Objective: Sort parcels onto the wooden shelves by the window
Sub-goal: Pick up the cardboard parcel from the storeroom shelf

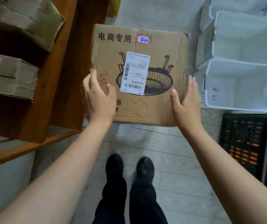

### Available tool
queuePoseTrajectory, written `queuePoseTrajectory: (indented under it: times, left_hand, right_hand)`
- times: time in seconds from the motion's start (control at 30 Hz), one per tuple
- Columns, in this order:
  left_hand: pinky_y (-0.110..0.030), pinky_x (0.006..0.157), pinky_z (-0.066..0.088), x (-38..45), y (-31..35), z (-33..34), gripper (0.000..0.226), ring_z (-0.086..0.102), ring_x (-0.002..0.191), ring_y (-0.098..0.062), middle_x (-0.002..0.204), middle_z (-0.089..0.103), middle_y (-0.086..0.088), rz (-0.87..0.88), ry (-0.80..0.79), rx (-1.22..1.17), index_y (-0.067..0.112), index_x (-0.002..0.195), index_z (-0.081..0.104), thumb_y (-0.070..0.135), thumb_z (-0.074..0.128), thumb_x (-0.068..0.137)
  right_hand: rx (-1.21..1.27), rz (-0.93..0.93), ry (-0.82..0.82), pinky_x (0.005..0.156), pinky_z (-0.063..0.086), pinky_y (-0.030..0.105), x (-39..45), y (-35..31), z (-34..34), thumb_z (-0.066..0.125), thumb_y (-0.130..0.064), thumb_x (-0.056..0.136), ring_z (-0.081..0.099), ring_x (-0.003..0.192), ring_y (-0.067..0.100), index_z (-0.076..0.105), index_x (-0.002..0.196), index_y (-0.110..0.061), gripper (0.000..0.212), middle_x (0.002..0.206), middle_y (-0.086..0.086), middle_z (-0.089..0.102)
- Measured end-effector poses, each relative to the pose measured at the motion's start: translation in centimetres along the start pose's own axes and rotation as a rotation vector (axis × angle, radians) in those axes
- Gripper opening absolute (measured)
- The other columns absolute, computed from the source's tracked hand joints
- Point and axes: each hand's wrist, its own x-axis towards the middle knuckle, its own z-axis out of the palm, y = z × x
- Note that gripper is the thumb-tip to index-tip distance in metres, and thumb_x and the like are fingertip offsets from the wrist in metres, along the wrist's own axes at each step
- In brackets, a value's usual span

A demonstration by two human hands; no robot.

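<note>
1. While the cardboard parcel (pixel 139 73) is carried above the floor (pixel 170 159), the wooden shelves (pixel 61 75) stand just left of it, holding two boxes: upper box (pixel 24 18), lower box (pixel 8 75).
2. Right of the parcel: two white baskets (pixel 241 84) and a black crate (pixel 244 143).
3. Left hand (pixel 98 97) and right hand (pixel 186 101), arms extended, press the parcel's opposite sides; each grip holds the parcel, fingers straight.
</note>
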Motion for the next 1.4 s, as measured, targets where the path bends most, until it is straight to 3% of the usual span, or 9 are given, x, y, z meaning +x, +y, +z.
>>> queuePoseTrajectory:
  times: [0.23, 0.3, 0.37, 0.47, 0.6, 0.77, 0.93, 1.13, 1.4]
  left_hand:
    - [-0.045, 0.115, 0.031, 3.9, -4.0, 0.9, 0.086, 0.036, 0.146, -0.030, 0.161, 0.036, -0.009, -0.237, -0.082, 0.012, 0.021, 0.160, 0.020, 0.064, 0.050, 0.091]
    - [-0.046, 0.116, 0.034, 5.0, -4.9, 0.7, 0.096, 0.041, 0.143, -0.029, 0.158, 0.042, -0.007, -0.352, -0.193, -0.113, 0.026, 0.159, 0.025, 0.076, 0.053, 0.082]
    - [-0.046, 0.105, 0.048, 5.8, -5.6, 0.5, 0.102, 0.061, 0.125, -0.027, 0.139, 0.063, -0.006, -0.477, -0.279, -0.276, 0.028, 0.149, 0.044, 0.085, 0.060, 0.067]
    - [-0.039, 0.082, 0.060, 6.2, -5.7, 0.2, 0.076, 0.077, 0.093, -0.023, 0.104, 0.080, -0.003, -0.541, -0.451, -0.426, 0.026, 0.131, 0.061, 0.075, 0.066, 0.072]
    - [-0.046, 0.089, 0.058, 6.4, -6.1, 0.0, 0.065, 0.077, 0.095, -0.025, 0.102, 0.081, -0.003, -0.532, -0.569, -0.502, 0.030, 0.126, 0.067, 0.072, 0.063, 0.076]
    - [-0.047, 0.085, 0.060, 5.4, -6.1, -0.6, 0.066, 0.076, 0.097, -0.027, 0.103, 0.081, -0.004, -0.574, -0.570, -0.558, 0.029, 0.129, 0.064, 0.070, 0.063, 0.077]
    - [-0.047, 0.086, 0.059, 3.6, -4.1, -2.4, 0.070, 0.076, 0.099, -0.029, 0.105, 0.080, -0.005, -0.582, -0.571, -0.572, 0.029, 0.131, 0.063, 0.071, 0.065, 0.075]
    - [-0.035, 0.070, 0.058, 1.4, 1.6, -5.7, 0.039, 0.078, 0.077, -0.017, 0.088, 0.082, 0.001, -0.498, -0.638, -0.615, 0.032, 0.094, 0.075, 0.062, 0.049, 0.093]
    - [-0.025, 0.054, 0.059, -3.3, 10.2, -13.0, 0.037, 0.077, 0.069, -0.012, 0.085, 0.082, 0.003, -0.395, -0.686, -0.662, 0.031, 0.105, 0.072, 0.056, 0.047, 0.096]
  right_hand:
    - [0.084, 0.185, -0.078, 0.117, 0.017, 0.030, 3.1, 2.3, 1.4, 0.071, -0.057, 0.076, 0.023, 0.147, 0.021, 0.002, 0.156, -0.017, 0.114, 0.162, 0.007, 0.021]
    - [0.218, 0.311, -0.151, 0.116, 0.029, 0.038, 3.9, 2.9, 1.4, 0.071, -0.069, 0.067, 0.035, 0.141, 0.020, 0.010, 0.156, -0.026, 0.117, 0.158, 0.002, 0.034]
    - [0.360, 0.394, -0.211, 0.106, 0.044, 0.043, 4.1, 3.6, 1.8, 0.072, -0.075, 0.060, 0.054, 0.126, 0.016, 0.035, 0.147, -0.031, 0.105, 0.142, -0.003, 0.055]
    - [0.543, 0.428, -0.270, 0.092, 0.056, 0.043, 4.1, 4.3, 2.2, 0.075, -0.062, 0.068, 0.068, 0.104, 0.014, 0.057, 0.121, -0.034, 0.063, 0.117, -0.005, 0.071]
    - [0.688, 0.431, -0.340, 0.090, 0.057, 0.045, 4.2, 4.7, 2.1, 0.074, -0.053, 0.076, 0.070, 0.103, 0.015, 0.055, 0.115, -0.037, 0.047, 0.116, -0.003, 0.072]
    - [0.733, 0.442, -0.375, 0.085, 0.059, 0.043, 3.8, 4.7, 1.1, 0.076, -0.053, 0.073, 0.071, 0.102, 0.015, 0.048, 0.132, -0.034, 0.068, 0.119, -0.004, 0.071]
    - [0.736, 0.441, -0.377, 0.086, 0.058, 0.042, 2.6, 3.8, -1.6, 0.074, -0.050, 0.078, 0.070, 0.104, 0.015, 0.050, 0.123, -0.040, 0.052, 0.121, -0.004, 0.070]
    - [0.739, 0.408, -0.368, 0.074, 0.059, 0.032, 1.6, 0.7, -7.9, 0.066, -0.049, 0.084, 0.070, 0.103, 0.016, 0.047, 0.134, -0.032, 0.055, 0.120, -0.003, 0.070]
    - [0.792, 0.364, -0.396, 0.093, 0.054, 0.044, -1.7, -4.3, -19.1, 0.072, -0.052, 0.078, 0.066, 0.113, 0.022, 0.048, 0.138, -0.030, 0.068, 0.126, 0.001, 0.068]
